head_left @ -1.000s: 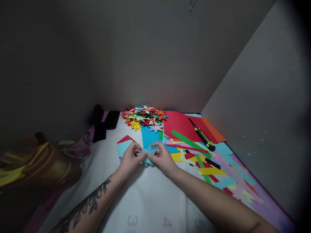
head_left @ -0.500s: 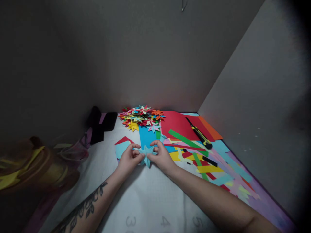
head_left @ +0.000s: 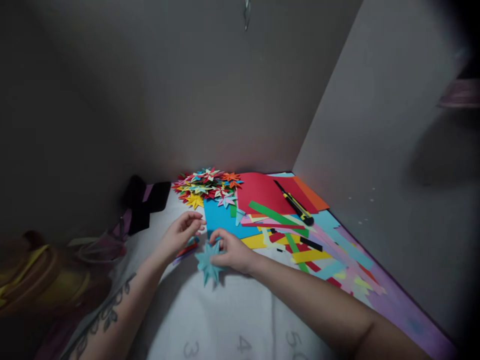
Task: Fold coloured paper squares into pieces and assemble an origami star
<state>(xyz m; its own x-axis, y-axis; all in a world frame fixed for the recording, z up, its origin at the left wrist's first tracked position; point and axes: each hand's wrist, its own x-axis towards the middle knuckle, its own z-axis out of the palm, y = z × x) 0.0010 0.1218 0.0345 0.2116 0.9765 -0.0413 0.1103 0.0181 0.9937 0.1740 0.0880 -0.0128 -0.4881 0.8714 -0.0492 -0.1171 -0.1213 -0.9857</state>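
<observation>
A light blue folded paper star (head_left: 208, 262) hangs just above the white cutting mat (head_left: 225, 315), pinched by the fingers of my right hand (head_left: 232, 251). My left hand (head_left: 180, 233) is a little to the left of it, fingers loosely apart and holding nothing, hovering over small blue and red paper pieces (head_left: 186, 247). A heap of finished stars in several colours (head_left: 204, 186) lies at the back of the mat.
A blue sheet (head_left: 221, 219), red sheets (head_left: 262, 192) and many coloured strips (head_left: 300, 245) cover the right side. A yellow-black utility knife (head_left: 294, 202) lies on the red paper. Grey walls close the back and right. Black objects (head_left: 144, 202) and a brown-yellow bag (head_left: 41, 275) sit at left.
My left hand has let go of the blue star and moved left. My right hand now holds the star alone, lower and turned. The view has shifted, so everything sits further left.
</observation>
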